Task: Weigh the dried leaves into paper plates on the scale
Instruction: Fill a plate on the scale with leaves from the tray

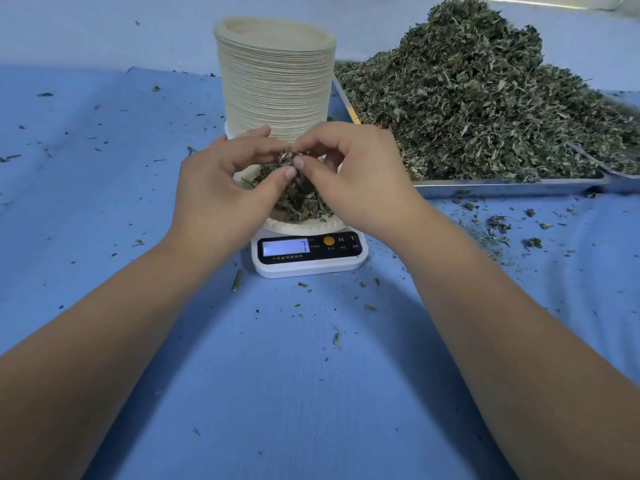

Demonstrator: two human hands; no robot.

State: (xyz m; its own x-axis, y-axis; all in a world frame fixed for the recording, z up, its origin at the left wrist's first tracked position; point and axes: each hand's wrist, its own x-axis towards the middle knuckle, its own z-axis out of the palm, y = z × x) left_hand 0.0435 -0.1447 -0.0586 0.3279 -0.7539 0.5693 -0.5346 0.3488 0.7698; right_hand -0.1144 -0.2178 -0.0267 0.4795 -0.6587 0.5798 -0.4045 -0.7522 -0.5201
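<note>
Dried leaves sit heaped in a paper plate on the scale, frame centre. Left hand and right hand meet above it, both pinching one small clump, probably trimming the portion. Display reads 7; buttons marked M and T, small Chinese print unclear. Plate stack behind; leaf pile on metal tray, upper right.
</note>
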